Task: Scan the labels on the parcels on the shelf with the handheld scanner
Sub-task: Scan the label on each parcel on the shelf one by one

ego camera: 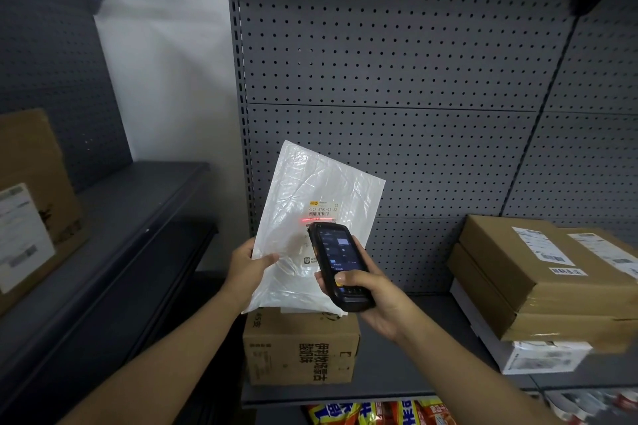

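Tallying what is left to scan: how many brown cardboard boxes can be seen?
4: one far left, one below the held white bag, two stacked at right. Others may be hidden.

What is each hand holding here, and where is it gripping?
The left hand pinches the white plastic parcel at its lower left edge. The right hand grips the handheld scanner around its lower end.

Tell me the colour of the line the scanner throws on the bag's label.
Red, a thin line across the barcode on the white bag, in the head view.
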